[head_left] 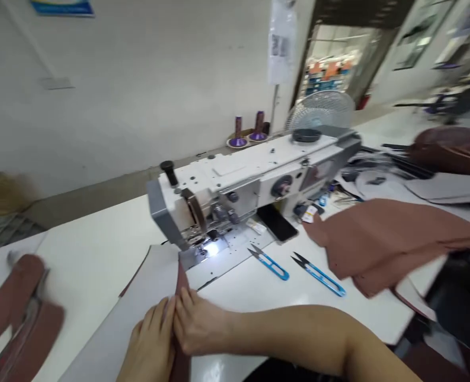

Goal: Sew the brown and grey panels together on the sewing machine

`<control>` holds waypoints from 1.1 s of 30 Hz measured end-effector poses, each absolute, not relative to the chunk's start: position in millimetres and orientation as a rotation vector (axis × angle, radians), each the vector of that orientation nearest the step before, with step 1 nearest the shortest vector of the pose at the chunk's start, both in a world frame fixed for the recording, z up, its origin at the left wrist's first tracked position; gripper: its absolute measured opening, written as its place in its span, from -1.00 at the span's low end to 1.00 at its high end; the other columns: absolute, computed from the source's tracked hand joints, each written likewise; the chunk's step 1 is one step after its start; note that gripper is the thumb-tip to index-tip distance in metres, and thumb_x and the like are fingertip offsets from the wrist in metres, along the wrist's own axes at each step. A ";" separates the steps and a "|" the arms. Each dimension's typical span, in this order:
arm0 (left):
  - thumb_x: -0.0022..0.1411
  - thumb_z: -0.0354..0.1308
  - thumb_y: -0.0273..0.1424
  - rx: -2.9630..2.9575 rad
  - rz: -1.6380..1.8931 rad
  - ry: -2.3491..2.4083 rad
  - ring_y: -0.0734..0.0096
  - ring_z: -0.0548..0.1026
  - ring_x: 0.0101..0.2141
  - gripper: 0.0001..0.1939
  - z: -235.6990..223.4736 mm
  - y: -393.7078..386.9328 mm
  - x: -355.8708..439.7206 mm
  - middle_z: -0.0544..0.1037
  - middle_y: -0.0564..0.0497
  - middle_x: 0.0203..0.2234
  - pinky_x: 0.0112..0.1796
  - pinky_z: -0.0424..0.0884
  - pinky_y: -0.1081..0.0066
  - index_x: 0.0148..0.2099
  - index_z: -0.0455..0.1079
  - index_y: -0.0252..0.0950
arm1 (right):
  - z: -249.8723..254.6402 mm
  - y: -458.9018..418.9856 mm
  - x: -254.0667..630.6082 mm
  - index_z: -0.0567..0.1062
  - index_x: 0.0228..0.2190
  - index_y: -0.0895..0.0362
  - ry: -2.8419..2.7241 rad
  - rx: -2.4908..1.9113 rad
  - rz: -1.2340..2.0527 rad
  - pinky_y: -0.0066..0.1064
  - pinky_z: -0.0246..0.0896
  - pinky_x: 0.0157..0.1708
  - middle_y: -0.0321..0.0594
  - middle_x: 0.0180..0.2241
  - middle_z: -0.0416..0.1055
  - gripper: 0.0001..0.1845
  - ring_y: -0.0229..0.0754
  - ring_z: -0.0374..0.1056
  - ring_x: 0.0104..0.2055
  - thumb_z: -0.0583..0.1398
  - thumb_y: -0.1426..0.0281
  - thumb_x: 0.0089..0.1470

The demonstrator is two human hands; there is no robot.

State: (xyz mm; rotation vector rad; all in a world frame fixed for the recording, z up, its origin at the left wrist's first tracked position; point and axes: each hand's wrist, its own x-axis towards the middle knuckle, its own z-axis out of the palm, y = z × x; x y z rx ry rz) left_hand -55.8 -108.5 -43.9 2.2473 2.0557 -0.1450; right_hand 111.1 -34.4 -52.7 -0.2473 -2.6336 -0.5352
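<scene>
A: Where is the piece being sewn?

B: The strip of reddish-brown material [181,289] runs from under the needle of the sewing machine [235,196] down toward six o'clock, standing up as a folded ridge. A grey sheet [139,302] lies flat just beside it at nine o'clock.

A: And the hands?

B: Both sit at six o'clock from the needle, pressed side by side. The left hand [151,347] lies on the grey sheet with its fingers against the ridge. The right hand [201,329] comes in from three o'clock, forearm flat on the table, its fingers pinching the ridge from the other side. So the two hands are together, squeezing the strip between them.

A: What lies around?

B: At two o'clock from the hands, two blue thread snips [272,263] [320,275] rest on the white table [84,260], near each other. Further toward three o'clock a heap of the same reddish-brown cloth [382,244] hangs over the table edge. A dark phone [277,224] lies at the machine's base. More brown pieces [20,318] sit at nine o'clock, well apart.

A: And the room?

B: A pale wall stands behind the machine, with two purple thread cones [247,130] and a small fan [321,110] at twelve to one o'clock, and an open doorway beyond, blurred.
</scene>
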 end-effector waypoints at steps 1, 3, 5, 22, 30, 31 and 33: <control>0.17 -0.11 -0.66 2.195 -0.237 2.094 0.07 0.33 0.11 -0.39 -38.5 -102.7 -54.4 0.35 -0.20 0.15 0.00 0.36 0.10 0.24 0.25 -0.23 | -56.1 -35.4 110.1 0.41 -0.07 0.57 -2.632 -0.260 -0.545 0.06 0.29 -0.15 0.44 -0.08 0.39 -0.62 0.18 0.42 -0.10 0.03 0.50 0.21; 0.21 -0.22 -0.68 2.109 -0.364 2.119 0.08 0.37 0.06 -0.37 -26.3 -82.1 -48.2 0.36 -0.27 0.11 -0.08 0.37 0.14 0.29 0.16 -0.30 | -59.8 -37.8 109.1 0.38 -0.03 0.58 -2.650 -0.253 -0.561 0.08 0.28 -0.11 0.44 -0.03 0.36 -0.59 0.22 0.40 -0.04 0.03 0.50 0.21; 0.24 -0.22 -0.67 2.035 -0.396 2.106 0.13 0.41 0.01 -0.38 -14.8 -61.0 -42.1 0.36 -0.30 0.06 -0.11 0.37 0.25 0.34 0.05 -0.34 | -59.7 -40.3 108.6 0.40 -0.04 0.57 -2.680 -0.235 -0.563 0.08 0.30 -0.14 0.42 -0.05 0.38 -0.60 0.24 0.40 -0.04 0.05 0.51 0.18; 0.13 -0.17 -0.68 1.673 -0.005 2.121 0.25 0.32 0.16 -0.29 2.1 -36.3 -27.5 0.31 -0.23 0.19 0.08 0.25 0.37 0.35 -0.05 -0.46 | -48.1 -44.4 123.6 0.47 -0.15 0.62 -2.678 -0.315 -0.717 -0.04 0.41 -0.42 0.42 -0.17 0.44 -0.62 0.24 0.49 -0.20 0.03 0.58 0.09; 0.26 -0.14 -0.48 1.713 -0.198 1.851 0.15 0.36 0.12 -0.40 -1.9 -33.3 -7.4 0.34 -0.24 0.17 0.08 0.25 0.25 0.34 0.00 -0.43 | -54.9 -39.3 131.5 0.53 -0.25 0.52 -2.718 -0.297 -0.450 0.04 0.38 -0.32 0.46 -0.19 0.44 -0.69 0.31 0.45 -0.15 0.07 0.57 0.07; 0.24 -0.12 -0.49 1.741 -0.216 1.838 0.14 0.37 0.11 -0.40 -1.4 -31.1 -8.5 0.33 -0.24 0.17 0.07 0.26 0.25 0.33 0.02 -0.41 | -55.0 -36.1 134.8 0.52 -0.24 0.52 -2.677 -0.297 -0.453 0.03 0.38 -0.27 0.43 -0.20 0.46 -0.69 0.27 0.46 -0.16 0.05 0.59 0.08; 0.21 -0.09 -0.49 1.793 -0.240 1.849 0.13 0.39 0.08 -0.45 0.4 -26.9 -9.6 0.35 -0.23 0.14 0.04 0.29 0.25 0.26 0.12 -0.40 | -54.7 -28.6 142.0 0.52 -0.24 0.49 -2.613 -0.287 -0.481 0.02 0.36 -0.16 0.34 -0.21 0.48 -0.69 0.21 0.47 -0.16 0.02 0.60 0.10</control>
